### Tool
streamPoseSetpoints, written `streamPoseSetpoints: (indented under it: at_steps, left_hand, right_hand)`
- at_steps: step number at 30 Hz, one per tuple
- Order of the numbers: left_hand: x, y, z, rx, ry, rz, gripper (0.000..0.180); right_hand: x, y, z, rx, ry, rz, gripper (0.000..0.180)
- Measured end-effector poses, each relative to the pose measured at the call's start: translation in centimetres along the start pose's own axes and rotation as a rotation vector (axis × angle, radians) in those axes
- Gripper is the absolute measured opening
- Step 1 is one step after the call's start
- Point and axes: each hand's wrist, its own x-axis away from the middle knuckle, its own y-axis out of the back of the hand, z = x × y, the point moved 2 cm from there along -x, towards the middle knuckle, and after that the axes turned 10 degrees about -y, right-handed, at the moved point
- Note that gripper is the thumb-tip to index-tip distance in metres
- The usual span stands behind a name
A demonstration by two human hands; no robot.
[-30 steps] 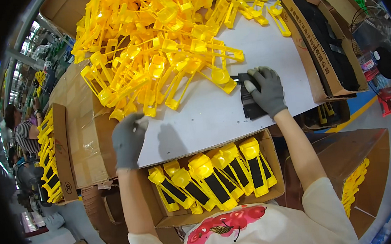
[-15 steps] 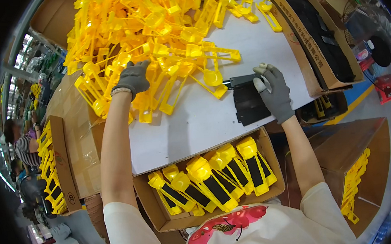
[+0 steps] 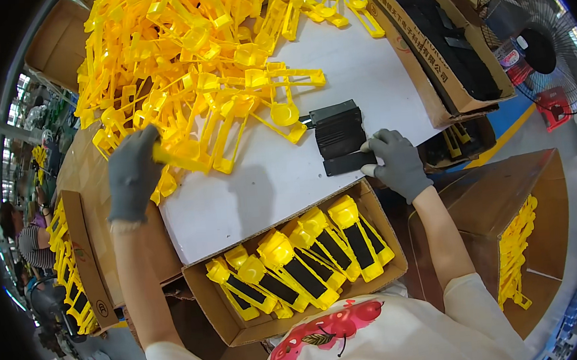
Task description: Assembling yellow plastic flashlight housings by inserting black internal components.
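Note:
My left hand, in a grey glove, is raised at the pile's near edge, closed on a yellow plastic frame that is blurred by motion. My right hand, also gloved with pale fingertips, pinches the right end of a flat black strip on the white table. That strip lies just nearer than a row of similar black strips. A big heap of yellow frames covers the table's far left. Below the table edge, a cardboard box holds several yellow frames with black strips in them.
A long carton of black strips stands at the far right of the white table. On the right are a box with yellow frames and a fan. Another carton of frames stands at left, with a person beyond.
My left hand has come out of the heap toward me and left, bringing a yellow frame. My right hand has drawn the nearest black strip slightly apart from the row. The view has shifted.

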Motion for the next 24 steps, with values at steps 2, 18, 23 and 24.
streamPoseSetpoints:
  at_steps: [2,18,23,24]
  left_hand:
    - [3.2,1.6,-0.9,0.142,0.112,-0.04,0.025]
    - [9.7,-2.4,-20.2,1.914,0.902,-0.231,0.028]
    - [9.8,-2.1,-21.4,1.924,0.936,-0.238,0.027]
    - [9.7,-2.3,-21.5,1.928,0.937,-0.236,0.027]
  right_hand:
    - [-0.1,-0.1,-0.2,-0.014,-0.028,0.078,0.032]
    - [5.1,4.9,11.2,-0.803,-0.072,0.51,0.016]
    - [5.8,4.1,11.5,-0.522,0.081,0.323,0.018]
    - [5.8,4.3,11.6,-0.46,0.068,0.323,0.019]
